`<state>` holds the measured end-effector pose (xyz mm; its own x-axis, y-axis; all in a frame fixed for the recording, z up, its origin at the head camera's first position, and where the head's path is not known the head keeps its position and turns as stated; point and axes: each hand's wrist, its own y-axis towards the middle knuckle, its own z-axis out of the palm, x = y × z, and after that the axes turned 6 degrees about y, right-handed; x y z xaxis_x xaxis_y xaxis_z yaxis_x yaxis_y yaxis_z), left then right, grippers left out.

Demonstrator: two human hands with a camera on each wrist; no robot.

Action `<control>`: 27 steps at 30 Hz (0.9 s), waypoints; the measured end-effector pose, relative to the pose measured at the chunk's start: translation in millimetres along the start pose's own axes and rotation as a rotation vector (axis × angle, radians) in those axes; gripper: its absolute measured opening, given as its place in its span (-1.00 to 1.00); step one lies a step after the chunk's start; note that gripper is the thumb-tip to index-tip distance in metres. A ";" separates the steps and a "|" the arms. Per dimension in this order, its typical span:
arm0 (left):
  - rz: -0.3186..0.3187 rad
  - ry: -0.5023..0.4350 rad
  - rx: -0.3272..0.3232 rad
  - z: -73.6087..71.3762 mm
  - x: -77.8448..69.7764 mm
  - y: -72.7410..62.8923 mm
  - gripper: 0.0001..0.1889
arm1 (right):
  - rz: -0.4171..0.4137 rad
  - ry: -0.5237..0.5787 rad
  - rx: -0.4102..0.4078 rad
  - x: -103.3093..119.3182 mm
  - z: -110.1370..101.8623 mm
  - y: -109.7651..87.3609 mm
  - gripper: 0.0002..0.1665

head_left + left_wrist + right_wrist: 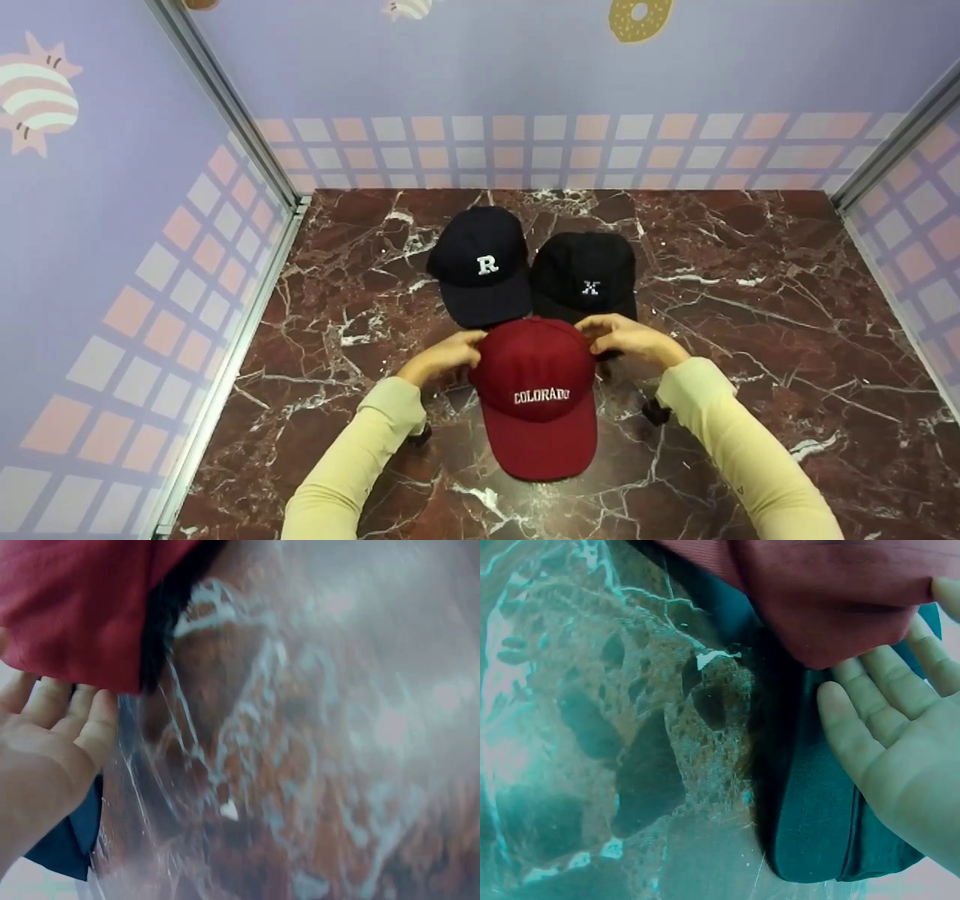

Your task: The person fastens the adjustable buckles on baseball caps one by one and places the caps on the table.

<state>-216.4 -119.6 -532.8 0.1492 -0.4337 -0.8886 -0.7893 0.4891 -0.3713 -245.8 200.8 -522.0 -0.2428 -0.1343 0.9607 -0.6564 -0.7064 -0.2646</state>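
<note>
A dark red baseball cap (534,367) lettered COLORADO faces me, its brim toward me. My left hand (448,354) pinches its left edge; in the left wrist view the fingers (94,724) are under the red fabric (75,615). On the other side my right hand (628,337) grips the cap, with the thumb on top and the fingers (855,727) beneath in the right wrist view. Just behind lie a navy cap (480,244) with a white R and a black cap (585,262) with a small white mark. The red cap hides part of the black cap's brim.
All the caps are over a reddish-brown marbled surface (360,277) with white veins. Lilac panels with a checked band (510,150) enclose it at the back, left and right, joined by metal corner strips (232,97).
</note>
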 end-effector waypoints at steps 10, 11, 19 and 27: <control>0.037 0.270 -0.036 5.8 -0.6 -1.0 -0.75 | -0.026 -0.131 -0.002 -4.5 9.1 -1.0 -0.78; 0.041 0.275 -0.038 5.6 -4.0 -3.4 -0.75 | -0.019 -0.139 0.003 -5.1 10.3 -1.2 -0.77; -0.002 0.136 -0.106 10.1 -23.5 -16.3 -0.71 | 0.057 0.165 0.048 -6.8 25.4 -0.8 -0.64; -0.049 -0.211 -0.264 12.5 -3.2 10.1 -0.75 | -0.020 0.346 -0.117 -12.7 29.9 10.6 -0.62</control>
<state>-217.5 -103.8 -537.0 0.2889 -0.2726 -0.9177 -0.9009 0.2468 -0.3569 -228.3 174.2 -534.5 -0.4428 0.1358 0.8863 -0.7362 -0.6193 -0.2729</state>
